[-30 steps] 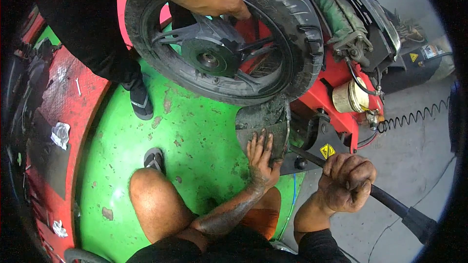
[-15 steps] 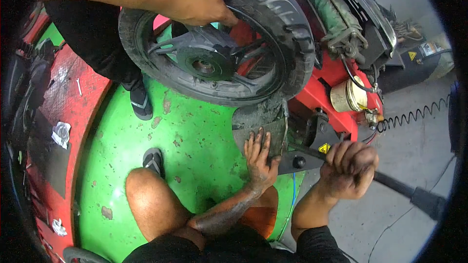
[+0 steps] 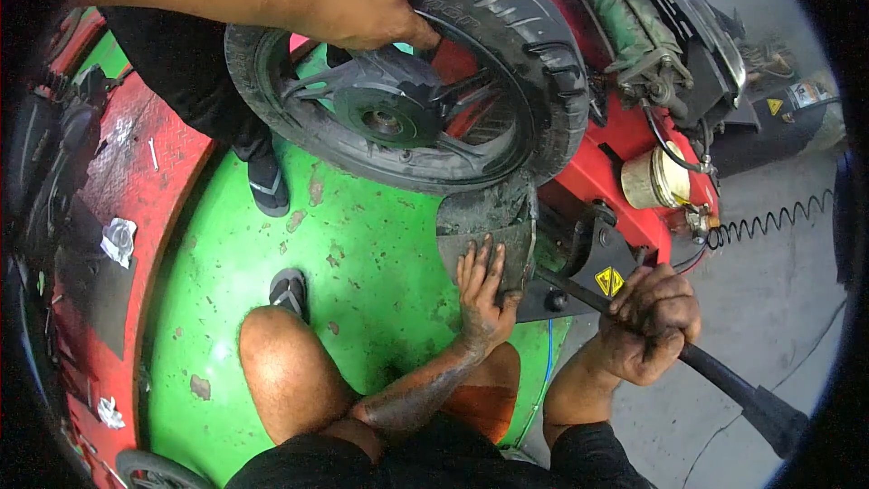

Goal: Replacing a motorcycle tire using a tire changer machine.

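Note:
My left hand (image 3: 486, 299) lies flat with fingers stretched on a dark curved metal blade (image 3: 463, 219), which looks like a tyre machine's bead-breaker shovel. The blade's upper end meets the lower side of a black tyre (image 3: 557, 118) on a dark spoked wheel rim (image 3: 391, 104). My right hand (image 3: 650, 324) is closed round a long black lever bar (image 3: 729, 380), which slants from behind the blade down to the right and ends in a thick sleeve. From the top, another person's hand (image 3: 376, 4) grips the tyre and rim, holding the wheel tilted.
The red tyre machine (image 3: 593, 172) stands at the right, with a cream bucket (image 3: 654, 179) and a coiled black hose (image 3: 769, 225). A red platform (image 3: 167, 177) at the left bears a wrench (image 3: 153, 155). The other person's sandalled foot (image 3: 268, 186) stands on the green floor (image 3: 362, 263).
My right hand has turned, and the lever's outer end has swung downward. My left hand stays flat on the blade. The view has shifted slightly; the wheel is still held.

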{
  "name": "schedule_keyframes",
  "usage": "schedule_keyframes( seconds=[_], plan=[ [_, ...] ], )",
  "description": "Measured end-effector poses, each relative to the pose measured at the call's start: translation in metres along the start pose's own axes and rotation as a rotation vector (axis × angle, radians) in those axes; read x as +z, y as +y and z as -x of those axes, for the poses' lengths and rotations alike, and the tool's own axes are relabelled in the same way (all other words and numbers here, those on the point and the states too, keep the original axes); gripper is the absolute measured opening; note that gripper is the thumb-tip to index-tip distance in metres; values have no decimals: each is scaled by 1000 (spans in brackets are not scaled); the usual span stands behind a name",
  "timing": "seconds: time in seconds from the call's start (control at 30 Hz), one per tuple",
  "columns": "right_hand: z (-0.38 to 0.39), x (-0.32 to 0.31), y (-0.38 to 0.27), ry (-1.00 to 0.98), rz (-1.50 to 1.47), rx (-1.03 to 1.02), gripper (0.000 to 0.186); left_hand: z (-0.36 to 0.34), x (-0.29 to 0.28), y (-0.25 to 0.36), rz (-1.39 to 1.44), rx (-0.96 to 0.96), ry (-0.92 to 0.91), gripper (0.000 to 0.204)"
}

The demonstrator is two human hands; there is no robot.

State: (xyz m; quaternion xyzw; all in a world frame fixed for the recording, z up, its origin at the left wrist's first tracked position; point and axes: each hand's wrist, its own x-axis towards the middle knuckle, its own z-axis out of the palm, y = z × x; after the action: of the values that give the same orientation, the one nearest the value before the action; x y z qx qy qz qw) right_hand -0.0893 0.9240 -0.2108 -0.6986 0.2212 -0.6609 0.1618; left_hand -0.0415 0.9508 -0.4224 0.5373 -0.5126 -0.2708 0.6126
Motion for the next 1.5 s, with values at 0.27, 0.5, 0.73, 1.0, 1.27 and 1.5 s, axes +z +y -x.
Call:
schedule_keyframes(
  seconds=[0.27,0.5,0.73,1.0,1.27,1.5],
  plan=[
    [-7,1,4,55,124,-111,33,-1,1,0,2,-18,-16,72],
    [1,-14,-4,30,106,-83,30,-1,-1,-2,-23,-19,-65,70],
    [5,-18,-5,172,110,-37,33,0,2,-1,-3,5,-54,71],
    [-1,-16,-1,127,94,-72,30,2,3,-7,6,-6,-63,70],
    [-8,-2,4,194,82,-128,32,-1,-3,0,-11,0,-54,69],
    [-6,0,2,140,86,-99,25,-5,-1,-2,-15,-2,-77,69]
  ],
)
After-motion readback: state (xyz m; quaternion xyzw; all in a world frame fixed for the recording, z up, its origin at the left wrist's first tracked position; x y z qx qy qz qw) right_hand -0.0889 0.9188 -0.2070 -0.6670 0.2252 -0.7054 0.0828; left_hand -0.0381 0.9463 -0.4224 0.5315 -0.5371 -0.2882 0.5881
